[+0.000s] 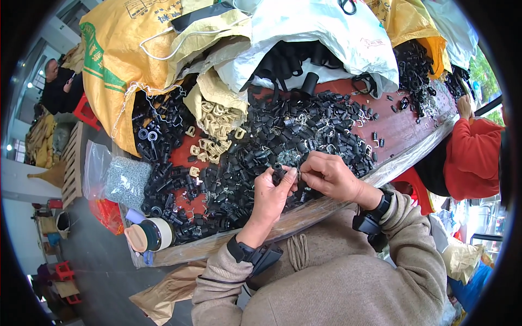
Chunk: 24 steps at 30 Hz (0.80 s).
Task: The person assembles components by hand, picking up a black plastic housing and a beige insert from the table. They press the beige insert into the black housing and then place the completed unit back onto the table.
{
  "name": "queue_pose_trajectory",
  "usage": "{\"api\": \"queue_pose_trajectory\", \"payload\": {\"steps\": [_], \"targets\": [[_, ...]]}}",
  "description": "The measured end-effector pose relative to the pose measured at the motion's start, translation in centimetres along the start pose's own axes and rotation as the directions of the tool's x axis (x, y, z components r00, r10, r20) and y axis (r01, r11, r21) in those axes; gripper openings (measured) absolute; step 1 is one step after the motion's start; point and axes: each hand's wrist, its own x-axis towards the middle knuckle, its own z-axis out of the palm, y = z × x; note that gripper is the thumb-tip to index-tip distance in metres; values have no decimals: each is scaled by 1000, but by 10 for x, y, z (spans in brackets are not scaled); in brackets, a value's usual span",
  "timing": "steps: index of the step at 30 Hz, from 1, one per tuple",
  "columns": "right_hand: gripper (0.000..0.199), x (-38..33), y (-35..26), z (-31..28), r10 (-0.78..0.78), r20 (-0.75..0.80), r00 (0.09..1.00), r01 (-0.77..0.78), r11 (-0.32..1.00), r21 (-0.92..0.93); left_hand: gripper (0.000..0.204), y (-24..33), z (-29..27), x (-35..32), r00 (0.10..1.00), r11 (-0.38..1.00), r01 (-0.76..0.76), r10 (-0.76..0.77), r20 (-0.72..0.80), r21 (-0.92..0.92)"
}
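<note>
My left hand [272, 196] is closed around a small black plastic part [279, 173], its thumb pressed along the side. Close beside it, my right hand [333, 177] pinches with thumb and fingers near that part; whatever lies between its fingertips is too small to make out. Both hands hover over a wide heap of small black plastic pieces [255, 146]. Just beyond the fingers lies a cluster of thin silvery metal bits [288, 158]. Cream-coloured plastic buckles [215, 122] spill from a bag left of the heap.
A clear bag of small metal pieces [128, 179] and a round cream-lidded container [149, 234] sit at the table's left edge. A white sack [321, 24] of larger black parts and a yellow sack [125, 49] line the back. A person in red [476, 157] sits at the right.
</note>
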Motion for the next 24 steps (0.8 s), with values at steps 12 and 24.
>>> {"api": "queue_pose_trajectory", "payload": {"steps": [12,24], "targets": [[13,-4,8,-2,440,304,845,-528,593,608,15,-5,1,0,946,923,-320,299,125,213],[13,-5,10,-3,394,198,898,-437,736,516,10,1,-6,3,966,939,-260,257,41,227]]}}
